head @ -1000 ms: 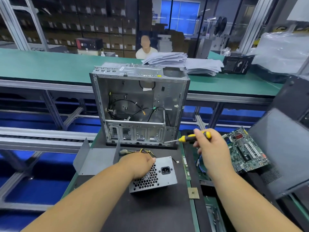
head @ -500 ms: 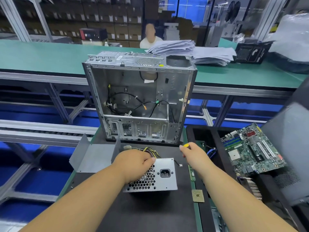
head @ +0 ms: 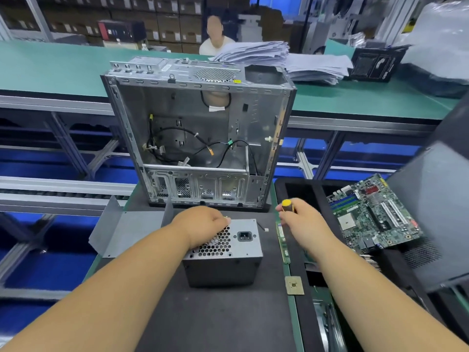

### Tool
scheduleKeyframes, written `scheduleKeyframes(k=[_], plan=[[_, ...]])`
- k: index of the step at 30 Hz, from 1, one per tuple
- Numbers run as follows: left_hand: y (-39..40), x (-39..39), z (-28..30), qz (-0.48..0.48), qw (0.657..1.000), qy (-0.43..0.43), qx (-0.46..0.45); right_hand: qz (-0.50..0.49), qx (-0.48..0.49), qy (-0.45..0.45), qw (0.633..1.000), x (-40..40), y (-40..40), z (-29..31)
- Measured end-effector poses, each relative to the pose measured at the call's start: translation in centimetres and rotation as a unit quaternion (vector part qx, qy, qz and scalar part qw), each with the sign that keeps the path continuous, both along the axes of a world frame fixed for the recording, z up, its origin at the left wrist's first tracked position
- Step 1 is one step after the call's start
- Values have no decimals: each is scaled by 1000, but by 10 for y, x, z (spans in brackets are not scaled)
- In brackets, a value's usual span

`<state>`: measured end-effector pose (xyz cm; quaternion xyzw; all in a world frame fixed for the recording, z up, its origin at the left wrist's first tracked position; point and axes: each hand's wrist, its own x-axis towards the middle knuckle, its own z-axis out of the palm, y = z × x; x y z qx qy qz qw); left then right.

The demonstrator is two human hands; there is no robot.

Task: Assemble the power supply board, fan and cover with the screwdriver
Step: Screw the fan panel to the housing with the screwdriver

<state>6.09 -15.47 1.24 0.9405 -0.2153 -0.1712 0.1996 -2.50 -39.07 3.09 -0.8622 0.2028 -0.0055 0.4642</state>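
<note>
Bare, dull-grey sheet metal forms the computer case [head: 200,133] and the perforated face of the power supply unit [head: 223,246] — which sits on a matt black mat [head: 215,318] — while the screwdriver [head: 287,205] handle looks like glossy yellow plastic.

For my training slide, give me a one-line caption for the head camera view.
Left hand rests on the power supply, right hand holds the screwdriver before the open case.

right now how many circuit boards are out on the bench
2 clearly: the big green board in the tray at right, and a narrow green strip beside the power supply. The right arm may hide more.
</note>
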Motion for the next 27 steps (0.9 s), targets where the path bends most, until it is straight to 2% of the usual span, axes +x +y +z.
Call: scheduleKeyframes(k=[3, 6, 8, 11, 19, 24, 27], plan=[[3, -2, -2, 42, 994, 2, -105, 68, -71, -97, 990, -6, 7, 19], [11, -8, 0, 93, 968, -17, -233, 99, -128, -172, 972, -7, 19, 31], [24, -13, 1, 121, 952, -51, -276, 92, -134, -209, 964, -7, 28, 35], [53, -27, 4, 166, 925, -68, -335, 83, -83, -250, 961, -7, 46, 38], [148, -63, -14, 309, 895, -55, -318, 67, 106, -262, 957, 5, 114, 25], [196, -75, -37, 388, 878, -49, -275, 73, 150, -219, 961, 16, 148, 9], [214, -80, -49, 402, 884, -45, -236, 52, 177, -199, 963, 20, 159, 1]])
